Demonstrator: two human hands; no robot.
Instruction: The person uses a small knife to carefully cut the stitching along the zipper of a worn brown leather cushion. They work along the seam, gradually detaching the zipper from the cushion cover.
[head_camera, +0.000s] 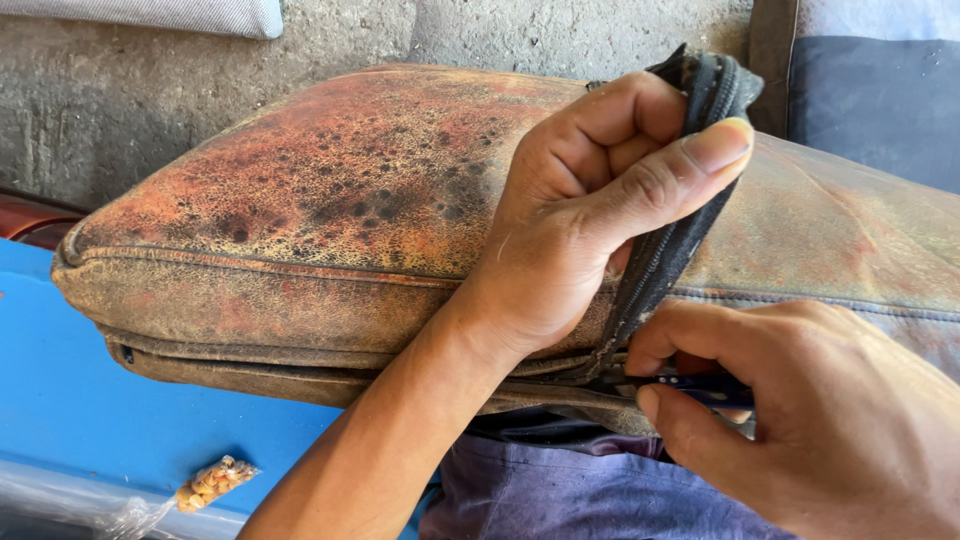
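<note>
Item under check: 1 worn leather cushion, rust-brown w/ dark mottled spots, cracked finish, piped seam along the front edge. It lies across my lap on purple-grey cloth, left end over a blue surface, concrete wall behind.

My left hand comes in from below-centre, arm crossing the cushion's front edge. It is clamped on a black zipper strip: thumb pressed flat on the outer face, fingers curled behind, top end of the strip bunched above the knuckles. Strip runs down from that grip to the cushion's lower seam, pulled away from the leather.

My right hand is at lower right, just beside the foot of the strip. Thumb & forefinger are pinched together on a small dark blue tool, tip at the seam; exact kind of tool can't be told, mostly hidden by the fingers. The 2 hands are close but not touching.

Other: small clear bag of yellowish kernels on the blue surface, well apart from the cushion. Grey-blue padded item at upper right, grey fabric edge at top left.
</note>
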